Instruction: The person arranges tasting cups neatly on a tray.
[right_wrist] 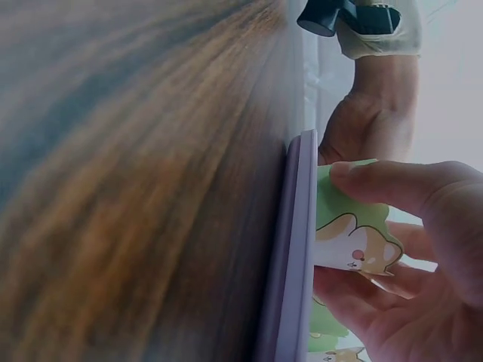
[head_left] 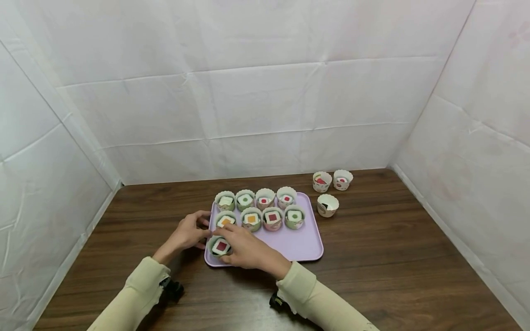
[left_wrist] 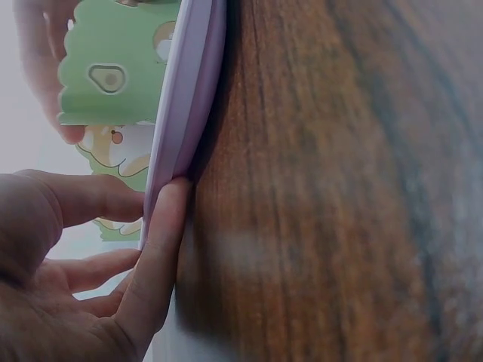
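On a lilac tray (head_left: 298,246) stand several scalloped paper baking cups, each holding a small white piece with a coloured centre. My right hand (head_left: 246,246) grips the green paper cup (right_wrist: 351,234) at the tray's near left corner, thumb on one side and fingers on the other. Inside that cup lies a white piece with a dark red square (head_left: 221,246). At the tray's left edge, my left hand (head_left: 191,232) pinches the rim (left_wrist: 177,105) between its fingers. Beside it is a cup with an orange-centred piece (head_left: 226,221), partly covered by the right hand.
Three more paper cups stand on the brown wooden table (head_left: 393,253) beyond the tray's right side: one with red and green contents (head_left: 321,182), one with a red-centred piece (head_left: 342,180), one with something dark (head_left: 327,206). White sheeting (head_left: 256,101) surrounds the table's back and sides.
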### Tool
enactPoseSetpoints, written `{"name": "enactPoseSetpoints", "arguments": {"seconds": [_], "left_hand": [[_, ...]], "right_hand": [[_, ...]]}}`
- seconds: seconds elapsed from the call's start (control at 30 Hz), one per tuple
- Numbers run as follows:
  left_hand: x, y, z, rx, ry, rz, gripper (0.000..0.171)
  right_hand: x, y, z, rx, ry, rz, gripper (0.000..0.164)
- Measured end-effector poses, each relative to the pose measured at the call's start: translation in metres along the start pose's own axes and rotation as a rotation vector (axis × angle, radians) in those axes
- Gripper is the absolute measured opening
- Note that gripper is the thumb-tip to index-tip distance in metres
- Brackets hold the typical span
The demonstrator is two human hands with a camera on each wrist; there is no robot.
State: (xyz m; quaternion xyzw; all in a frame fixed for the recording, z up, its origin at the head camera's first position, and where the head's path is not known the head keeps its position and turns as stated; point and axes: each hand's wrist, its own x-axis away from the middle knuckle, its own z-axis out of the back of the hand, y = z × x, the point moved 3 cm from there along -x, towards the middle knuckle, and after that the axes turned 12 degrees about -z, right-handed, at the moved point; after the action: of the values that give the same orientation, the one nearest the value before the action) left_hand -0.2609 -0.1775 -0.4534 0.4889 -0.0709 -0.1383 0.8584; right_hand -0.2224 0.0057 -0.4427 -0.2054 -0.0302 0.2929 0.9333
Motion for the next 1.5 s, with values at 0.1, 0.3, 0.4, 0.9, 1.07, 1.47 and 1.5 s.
{"name": "enactPoseSetpoints", "arguments": {"seconds": [0.1, 0.3, 0.4, 0.9, 1.07, 1.47, 1.5], "left_hand": [[0.0, 0.0, 0.0, 0.006, 0.001, -0.001, 0.063], [0.0, 0.0, -0.001, 0.006, 0.002, 0.001, 0.062], [0.0, 0.001, -0.001, 0.006, 0.006, 0.004, 0.062], [0.0, 0.003, -0.001, 0.0, -0.001, -0.01, 0.061], [0.0, 0.001, -0.001, -0.003, 0.001, -0.007, 0.06], [0.0, 0.001, 0.0, -0.009, 0.0, -0.011, 0.062], [0.001, 0.002, 0.0, -0.01, 0.0, -0.011, 0.062]], "right_hand": [[0.0, 0.001, -0.001, 0.015, -0.002, -0.007, 0.063], [0.0, 0.001, -0.001, 0.017, -0.005, -0.007, 0.062], [-0.001, 0.002, -0.001, 0.014, -0.006, -0.01, 0.062], [0.0, 0.005, -0.004, 0.004, -0.041, -0.024, 0.072], [0.0, 0.006, -0.003, 0.002, -0.061, -0.025, 0.073], [0.007, 0.006, 0.007, 0.01, -0.069, -0.017, 0.071], [0.008, 0.006, 0.008, 0.012, -0.068, -0.016, 0.071]]}}
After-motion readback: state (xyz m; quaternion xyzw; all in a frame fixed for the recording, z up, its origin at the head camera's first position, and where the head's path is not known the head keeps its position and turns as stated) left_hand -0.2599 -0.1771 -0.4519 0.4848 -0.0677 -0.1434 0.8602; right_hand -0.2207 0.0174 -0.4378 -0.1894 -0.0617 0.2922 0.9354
